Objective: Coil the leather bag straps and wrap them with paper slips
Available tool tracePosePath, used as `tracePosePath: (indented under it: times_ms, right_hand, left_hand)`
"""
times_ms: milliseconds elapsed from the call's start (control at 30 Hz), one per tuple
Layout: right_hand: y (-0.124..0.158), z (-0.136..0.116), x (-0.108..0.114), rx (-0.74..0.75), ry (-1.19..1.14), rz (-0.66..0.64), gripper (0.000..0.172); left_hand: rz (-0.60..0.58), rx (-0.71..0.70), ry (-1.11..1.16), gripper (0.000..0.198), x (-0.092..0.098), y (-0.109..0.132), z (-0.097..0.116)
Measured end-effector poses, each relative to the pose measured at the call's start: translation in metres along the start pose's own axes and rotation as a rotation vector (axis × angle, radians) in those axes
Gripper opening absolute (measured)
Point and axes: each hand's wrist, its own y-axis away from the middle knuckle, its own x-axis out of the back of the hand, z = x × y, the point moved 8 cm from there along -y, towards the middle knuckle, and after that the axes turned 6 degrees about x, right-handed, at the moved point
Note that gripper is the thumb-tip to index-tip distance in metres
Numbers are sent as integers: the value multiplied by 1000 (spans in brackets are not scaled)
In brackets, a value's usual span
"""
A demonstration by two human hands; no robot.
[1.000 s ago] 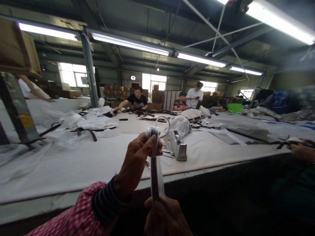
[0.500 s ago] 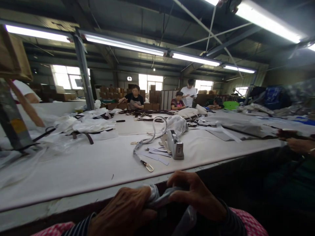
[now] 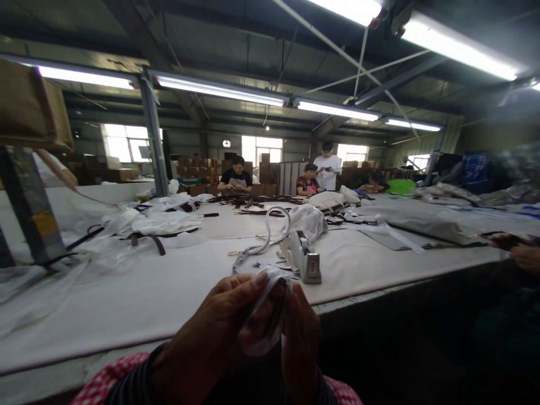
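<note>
My left hand (image 3: 219, 323) pinches a looped, plastic-wrapped strap (image 3: 276, 281), its thumb lying along the wrap. Closed on the other side of the same loop is my right hand (image 3: 301, 329), its fingers partly hidden. Both hands are raised in front of the table edge, and clear film hangs between them. Just beyond, on the table, lies another wrapped strap (image 3: 268, 230) with a metal clasp. A grey tape dispenser (image 3: 310, 264) stands to its right, beside some paper slips (image 3: 270, 263).
White cloth covers the long table (image 3: 147, 298). Dark straps (image 3: 253, 199) and crumpled plastic (image 3: 164, 216) lie farther back. A metal post (image 3: 36, 208) rises at the left. At the right edge shows a co-worker's hand (image 3: 525, 256); several people sit or stand across the table.
Both hands have risen from below the table edge and come closer together, bringing the strap up as a loop. The view has shifted slightly.
</note>
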Motion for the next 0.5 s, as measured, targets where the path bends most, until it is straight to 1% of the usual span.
tracePosePath:
  times_ms: [33, 100, 133, 200, 267, 300, 333, 400, 433, 467, 500]
  right_hand:
    - [2, 4, -3, 14, 29, 14, 44]
    - [8, 15, -12, -44, 10, 2, 47]
    - [12, 21, -19, -96, -19, -35, 48]
    - [24, 31, -35, -243, -103, -156, 51]
    - [38, 34, -50, -380, -204, -295, 53]
    - [44, 33, -56, -425, -258, -359, 53]
    - [50, 31, -61, -463, -319, -416, 51]
    - [59, 29, -68, -548, -463, -498, 44]
    - [64, 31, -71, -610, -530, -532, 40]
    - [69, 34, -74, -678, -596, -571, 37]
    - [74, 37, -76, -734, -658, -607, 37]
  left_hand:
    - [26, -32, 20, 33, 0, 0, 9]
    - [75, -111, 46, 25, 4, 2, 27]
    - [86, -157, 55, 24, 7, 2, 35]
    - [94, -243, 33, 25, 15, 2, 45]
    - [137, -334, -72, 23, 26, 3, 46]
    - [180, -374, -172, 22, 33, 3, 43]
    - [243, -428, -322, 22, 39, 4, 39]
    - [395, -563, -665, 23, 51, 8, 30]
    - [465, -630, -797, 22, 56, 12, 25]
    - [506, -697, -908, 21, 60, 15, 21]
    - [515, -763, -1015, 19, 62, 18, 18]
